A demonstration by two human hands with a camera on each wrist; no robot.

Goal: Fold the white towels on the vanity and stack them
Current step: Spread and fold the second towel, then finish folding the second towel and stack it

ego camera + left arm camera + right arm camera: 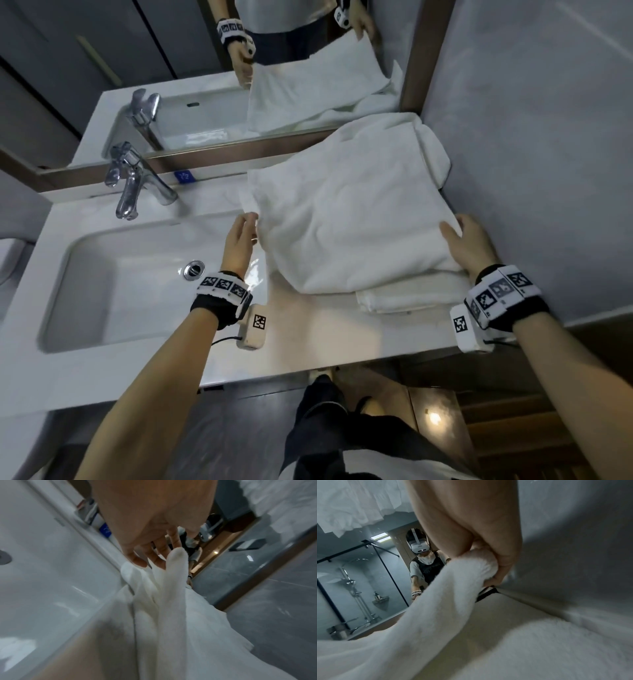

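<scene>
On vanity counter (308, 346), rt of sink (102, 274): big white towel (346, 219) draped over folded towel (404, 299), w/ far part reaching mirror frame and bunched vs grey wall (548, 137) at rt. Folded towel lying flat on counter near front edge, only its near edge showing from under the big one.

Left hand (239, 236) at towel's left edge, over sink rim; fingers (161, 561) fairly straight, thumb alongside, w/ a fold of cloth rising up betw them in left wrist view. Looks like a light pinch on that edge; blurred, so how firm can't be told.

Right hand (469, 240) at towel's rt near edge, close to wall. Thumb on top of cloth, fingers curled under; right wrist view shows cloth corner (481, 563) bunched and clamped betw thumb and fingers, lifted off the layer below.

Towel surface betw both hands slack, sagging w/ soft creases.

Chrome faucet (130, 181) behind sink, drain (194, 269) in basin, small blue tag (185, 176) at mirror base. Mirror (239, 68) reflecting both hands and towel.
</scene>
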